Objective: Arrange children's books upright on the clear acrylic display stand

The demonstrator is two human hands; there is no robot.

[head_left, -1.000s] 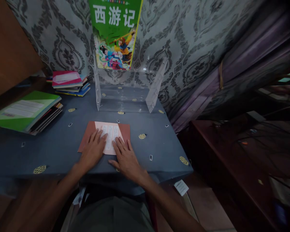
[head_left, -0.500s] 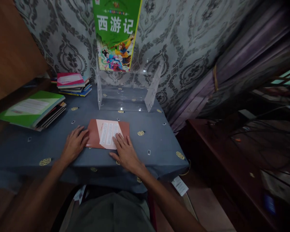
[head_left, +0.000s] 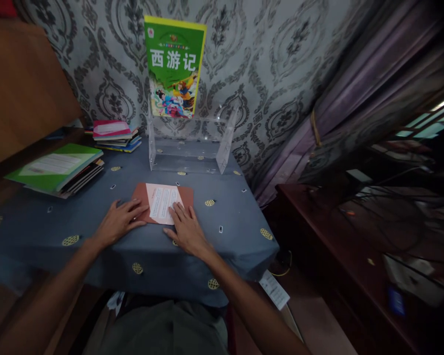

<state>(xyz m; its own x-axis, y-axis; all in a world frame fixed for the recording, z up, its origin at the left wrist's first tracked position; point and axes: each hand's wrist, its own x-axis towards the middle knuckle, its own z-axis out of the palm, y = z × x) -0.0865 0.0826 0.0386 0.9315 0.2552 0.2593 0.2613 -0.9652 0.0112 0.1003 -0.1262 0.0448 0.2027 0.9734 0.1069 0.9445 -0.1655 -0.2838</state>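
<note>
A reddish-brown book [head_left: 161, 203] with a pale printed panel lies flat on the blue tablecloth in front of me. My left hand [head_left: 121, 222] rests at its left edge, fingers stretched over the cover and thumb along the near side. On the lower right of the cover lies my right hand [head_left: 186, 228], palm down with fingers spread. Neither hand is wrapped round anything. Behind the book stands a clear acrylic rack [head_left: 187, 162], and a green picture book [head_left: 174, 69] with large white characters is propped upright in its back left part.
To the left lies a stack topped by a green book [head_left: 55, 167]. A smaller pile with a pink book [head_left: 111, 129] on top sits farther back, near the patterned wall. A dark red cabinet [head_left: 318, 236] with cables stands right of the table [head_left: 240, 246].
My left hand has slid further onto the book's left side. The right hand stays on the cover. My view has tilted up slightly, so the green book's top edge now shows.
</note>
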